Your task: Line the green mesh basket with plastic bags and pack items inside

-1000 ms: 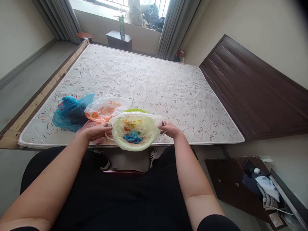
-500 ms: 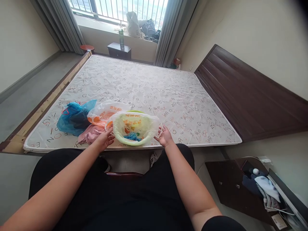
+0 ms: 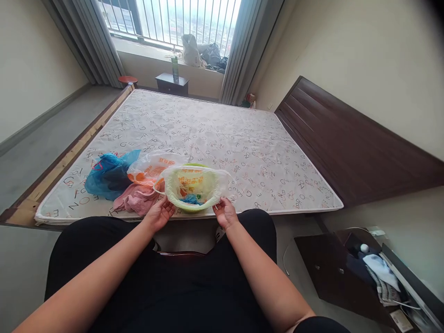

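A light green basin (image 3: 189, 209) sits near the mattress's front edge, lined with a thin white plastic bag (image 3: 210, 188) with orange print. The bag's rim is folded over the basin, and its handle loops stick out at both sides. Inside lie a crumpled blue piece (image 3: 190, 199) and small orange and green scraps too small to name. My left hand (image 3: 159, 214) is palm up by the near left rim, fingers spread. My right hand (image 3: 226, 212) is at the near right rim, its fingers apart and fingertips against the bag's edge.
Left of the basin lie a pink towel (image 3: 137, 200), another orange-printed plastic bag (image 3: 152, 166) and a filled blue plastic bag (image 3: 110, 178). They rest on the letter-patterned mattress (image 3: 208, 120). A dark headboard (image 3: 347, 134) stands right; a dark cabinet (image 3: 322, 263) is lower right.
Both hands have moved toward me and inward, from the basin's sides to its near rim. The bag's handle loops now stick out loose. The view has tilted up slightly.
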`<state>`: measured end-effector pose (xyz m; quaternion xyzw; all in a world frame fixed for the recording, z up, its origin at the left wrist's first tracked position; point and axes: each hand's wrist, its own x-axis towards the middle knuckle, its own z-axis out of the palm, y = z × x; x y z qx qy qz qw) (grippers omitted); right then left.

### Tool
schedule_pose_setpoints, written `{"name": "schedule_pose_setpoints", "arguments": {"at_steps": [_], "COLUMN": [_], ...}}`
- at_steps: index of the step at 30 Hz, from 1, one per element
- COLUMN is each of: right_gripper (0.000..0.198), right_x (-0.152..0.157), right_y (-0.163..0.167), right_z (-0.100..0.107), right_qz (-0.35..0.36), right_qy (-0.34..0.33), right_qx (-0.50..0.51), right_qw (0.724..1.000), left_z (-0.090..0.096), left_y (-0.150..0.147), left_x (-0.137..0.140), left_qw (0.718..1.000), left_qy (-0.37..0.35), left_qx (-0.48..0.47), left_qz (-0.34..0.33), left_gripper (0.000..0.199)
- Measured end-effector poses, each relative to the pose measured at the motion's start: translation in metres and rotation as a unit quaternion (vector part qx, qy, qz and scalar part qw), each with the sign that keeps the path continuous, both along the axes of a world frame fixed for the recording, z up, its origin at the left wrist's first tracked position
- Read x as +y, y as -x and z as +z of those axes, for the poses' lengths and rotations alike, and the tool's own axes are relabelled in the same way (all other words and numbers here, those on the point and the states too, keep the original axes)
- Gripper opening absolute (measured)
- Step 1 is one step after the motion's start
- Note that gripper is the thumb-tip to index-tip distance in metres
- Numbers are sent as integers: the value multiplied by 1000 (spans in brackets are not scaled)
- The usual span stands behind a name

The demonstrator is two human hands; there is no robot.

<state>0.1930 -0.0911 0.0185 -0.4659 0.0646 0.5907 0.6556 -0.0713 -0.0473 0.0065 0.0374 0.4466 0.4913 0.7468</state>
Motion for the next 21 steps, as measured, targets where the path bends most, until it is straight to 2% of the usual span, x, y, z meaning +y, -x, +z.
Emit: {"name": "schedule_pose_setpoints", "arguments": {"at_steps": [3,6,12,14,16,18,21], "right_gripper": [30,38,46,46,47,49,46], "right_x": [-1,-8,-24,-25,-23,-21,-18], "right_y": [0,2,19,24,26,26,25], "right_z": [2,2,-4,-5,-4,-2,-1], "right_qz": [31,65,126,120,92,68,61], "right_qy": [-33,-35,0,-1,-13,-27,-39], "right_qx": [-25,-84,-235,-248,-247,-245,-258], "right_qw": [999,994,964,961,965,967,963], "left_z": [-3,-8,-11,-7,-2,3,7], "left_y": [0,0,-3,-3,-1,4,15], "left_x": [3,2,1,1,2,4,11], "left_qw": [1000,999,986,986,985,975,932], "left_qy": [-29,-44,-53,-53,-50,-57,-106], "left_qx": [3,12,117,129,151,211,345], "left_qz": [10,4,105,92,66,48,42], "left_gripper": [12,16,6,3,9,22,32]}}
